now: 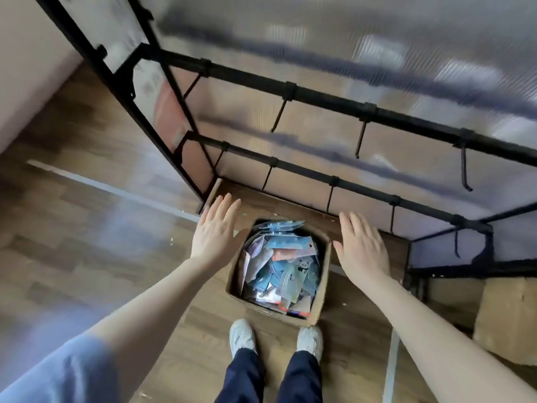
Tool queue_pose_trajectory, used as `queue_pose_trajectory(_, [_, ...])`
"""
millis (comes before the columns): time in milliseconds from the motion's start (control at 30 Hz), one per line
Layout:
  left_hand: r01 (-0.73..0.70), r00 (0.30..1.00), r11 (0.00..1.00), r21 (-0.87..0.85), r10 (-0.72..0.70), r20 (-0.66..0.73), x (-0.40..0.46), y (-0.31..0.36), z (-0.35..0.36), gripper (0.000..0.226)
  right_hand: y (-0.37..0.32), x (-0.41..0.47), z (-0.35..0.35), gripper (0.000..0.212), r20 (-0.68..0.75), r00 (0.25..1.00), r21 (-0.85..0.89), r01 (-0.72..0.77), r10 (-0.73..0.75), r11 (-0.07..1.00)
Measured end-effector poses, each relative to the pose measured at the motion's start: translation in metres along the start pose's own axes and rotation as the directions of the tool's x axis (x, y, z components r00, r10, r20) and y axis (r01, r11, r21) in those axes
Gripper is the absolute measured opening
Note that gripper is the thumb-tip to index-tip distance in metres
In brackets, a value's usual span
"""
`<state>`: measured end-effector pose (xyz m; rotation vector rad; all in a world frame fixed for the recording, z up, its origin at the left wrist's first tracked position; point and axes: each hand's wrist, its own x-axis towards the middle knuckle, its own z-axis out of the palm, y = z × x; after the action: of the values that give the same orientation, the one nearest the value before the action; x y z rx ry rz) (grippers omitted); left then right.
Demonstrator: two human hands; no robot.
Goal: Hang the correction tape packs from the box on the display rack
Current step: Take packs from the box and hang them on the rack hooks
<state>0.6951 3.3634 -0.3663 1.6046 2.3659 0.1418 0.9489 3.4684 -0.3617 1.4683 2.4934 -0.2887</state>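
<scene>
Above box (324, 274) of packs (283, 267): left hand (216, 231), right hand (361, 245) flat, grip released; rack hooks (361, 139) bare.

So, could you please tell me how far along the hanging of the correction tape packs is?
Nothing looks done yet: the hooks that show on the display rack are bare. In hand: nothing; the left hand and right hand are open, fingers straight, on either side of the box. Left: every pack, as the correction tape packs lie heaped in the box on the floor.
</scene>
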Motion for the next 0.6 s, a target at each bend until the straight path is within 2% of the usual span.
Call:
queue_pose_trajectory(267, [0.058, 0.989, 0.998, -0.032, -0.053, 0.138, -0.010, -0.031, 0.124, 0.061, 0.006, 0.005, 0.120, 0.063, 0.126, 0.992, 0.006, -0.009, 0.008, 1.000])
queue_pose_trajectory(367, [0.016, 0.989, 0.999, -0.038, -0.010, 0.148, -0.009, -0.040, 0.163, 0.072, 0.004, 0.009, 0.155, 0.063, 0.160, 0.987, 0.016, -0.017, 0.014, 1.000])
queue_pose_trajectory(467, [0.015, 0.978, 1.000, -0.010, -0.013, 0.209, -0.002, -0.048, 0.195, 0.064, 0.004, 0.017, 0.185, 0.063, 0.202, 0.979, 0.014, -0.027, 0.023, 1.000])
queue_pose_trajectory(600, [-0.012, 0.962, 1.000, 0.000, 0.012, 0.272, 0.008, -0.052, 0.228, 0.066, 0.007, 0.023, 0.214, 0.062, 0.218, 0.974, 0.029, -0.065, 0.058, 0.997])
